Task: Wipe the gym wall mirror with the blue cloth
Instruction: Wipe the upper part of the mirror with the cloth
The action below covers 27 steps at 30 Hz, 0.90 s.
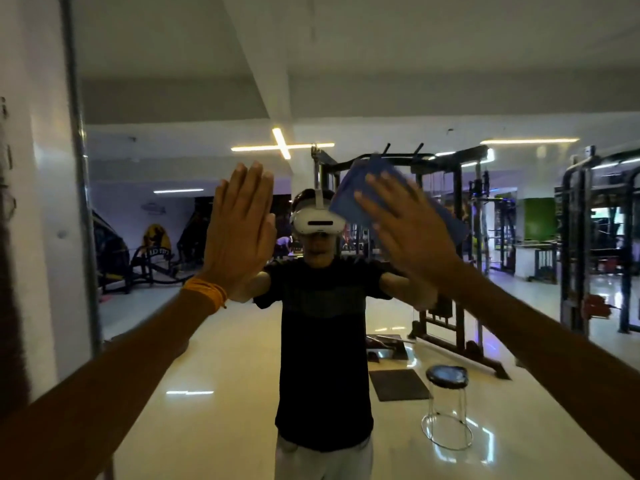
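Mirror [173, 98]: wall-mounted, fills the view.
Cloth [349, 192]: blue, flat on the glass at 1 o'clock, pressed by the right hand [412, 237], fingers straight and spread.
Left hand [239, 233]: 10 o'clock, fingers straight and together, palm to the glass, holding nothing.
Wristband [206, 294]: orange, left wrist.

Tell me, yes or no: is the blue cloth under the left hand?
No: the blue cloth sits under the flat fingers of the right hand, while the left hand holds nothing.
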Available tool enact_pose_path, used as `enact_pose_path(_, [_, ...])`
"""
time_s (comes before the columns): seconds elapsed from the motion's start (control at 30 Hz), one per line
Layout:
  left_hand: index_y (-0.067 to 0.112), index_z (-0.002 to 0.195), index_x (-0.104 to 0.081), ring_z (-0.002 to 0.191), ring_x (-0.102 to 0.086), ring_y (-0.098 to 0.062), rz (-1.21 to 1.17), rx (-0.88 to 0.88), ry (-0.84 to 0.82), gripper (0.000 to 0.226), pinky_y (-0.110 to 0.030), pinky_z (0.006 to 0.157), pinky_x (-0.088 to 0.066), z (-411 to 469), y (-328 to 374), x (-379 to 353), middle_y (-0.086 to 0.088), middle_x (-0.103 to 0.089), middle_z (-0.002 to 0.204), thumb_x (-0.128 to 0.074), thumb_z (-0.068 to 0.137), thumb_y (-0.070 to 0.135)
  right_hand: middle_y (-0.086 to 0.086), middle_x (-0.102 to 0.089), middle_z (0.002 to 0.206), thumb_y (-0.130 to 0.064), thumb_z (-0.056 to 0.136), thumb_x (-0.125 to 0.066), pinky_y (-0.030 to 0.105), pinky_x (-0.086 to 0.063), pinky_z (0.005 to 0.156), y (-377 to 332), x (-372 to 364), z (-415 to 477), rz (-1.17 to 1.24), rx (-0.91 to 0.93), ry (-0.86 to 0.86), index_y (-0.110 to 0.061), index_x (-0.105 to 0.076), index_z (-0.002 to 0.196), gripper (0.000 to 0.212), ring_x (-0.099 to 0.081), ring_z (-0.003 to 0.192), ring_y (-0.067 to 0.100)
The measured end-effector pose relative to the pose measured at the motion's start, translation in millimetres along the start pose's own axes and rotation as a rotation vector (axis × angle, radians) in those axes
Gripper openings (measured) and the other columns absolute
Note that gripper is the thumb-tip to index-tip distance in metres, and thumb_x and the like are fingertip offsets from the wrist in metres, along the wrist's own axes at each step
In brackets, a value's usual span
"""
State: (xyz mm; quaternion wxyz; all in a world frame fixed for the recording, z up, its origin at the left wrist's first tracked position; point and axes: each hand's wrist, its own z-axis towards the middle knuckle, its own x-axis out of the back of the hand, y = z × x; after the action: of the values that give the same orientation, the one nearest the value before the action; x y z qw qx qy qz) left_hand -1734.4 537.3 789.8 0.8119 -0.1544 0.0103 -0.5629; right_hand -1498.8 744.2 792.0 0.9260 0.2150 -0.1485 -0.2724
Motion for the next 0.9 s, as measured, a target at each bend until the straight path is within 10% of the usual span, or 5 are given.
enact_pose_path(0.1, [0.002, 0.162, -0.02, 0.158, -0.009, -0.039, -0.005, 0.0, 0.017, 0.061, -0.062, 0.126, -0.01, -2.7, -7.5, 5.3, -0.021, -0.014, 0.17, -0.026, 0.108, 0.031, 0.015, -0.032, 0.164, -0.029, 0.106, -0.041, 0.049, -0.004, 0.127, -35.8, -14.6, 4.6, 0.083, -0.281, 0.091, -0.019, -0.032, 0.157, 0.053, -0.024, 0.153, 0.034])
enact_pose_path(0.3, [0.002, 0.161, -0.02, 0.157, -0.011, -0.041, -0.022, 0.029, 0.03, 0.061, -0.056, 0.128, -0.005, -24.5, -17.5, 8.0, -0.022, -0.016, 0.169, -0.03, 0.107, 0.029, 0.008, -0.039, 0.161, -0.028, 0.099, -0.051, 0.047, -0.009, 0.127, -115.9, -22.0, -61.2, 0.012, 0.427, -0.147, -0.022, -0.037, 0.154, 0.057, -0.028, 0.151, 0.028])
enact_pose_path(0.5, [0.002, 0.161, -0.02, 0.157, -0.011, -0.043, -0.047, 0.013, 0.018, 0.061, -0.06, 0.127, -0.009, -49.4, -27.1, 12.7, -0.023, -0.016, 0.169, -0.033, 0.108, 0.027, 0.013, -0.033, 0.164, -0.027, 0.106, -0.048, 0.047, -0.001, 0.125, -87.3, -21.4, 21.8, 0.045, -0.262, 0.078, -0.021, -0.032, 0.157, 0.054, -0.024, 0.154, 0.034])
enact_pose_path(0.7, [0.004, 0.162, -0.018, 0.157, -0.012, -0.041, -0.032, -0.042, 0.007, 0.062, -0.055, 0.128, -0.007, -57.9, -37.0, 12.1, -0.022, -0.017, 0.169, -0.034, 0.107, 0.027, 0.005, -0.025, 0.165, -0.03, 0.099, -0.065, 0.047, -0.009, 0.128, -143.2, -34.6, -74.5, 0.042, 0.358, -0.147, -0.023, -0.029, 0.158, 0.069, -0.016, 0.157, 0.026])
enact_pose_path(0.9, [0.006, 0.163, -0.02, 0.158, -0.008, -0.038, -0.023, -0.034, -0.025, 0.061, -0.053, 0.129, -0.004, -68.2, -40.0, 13.6, -0.019, -0.014, 0.17, -0.031, 0.108, 0.03, 0.016, -0.024, 0.167, -0.044, 0.109, -0.029, 0.054, -0.005, 0.127, -55.9, -12.0, -40.2, 0.035, -0.392, 0.065, -0.028, -0.014, 0.163, 0.059, -0.01, 0.157, 0.028])
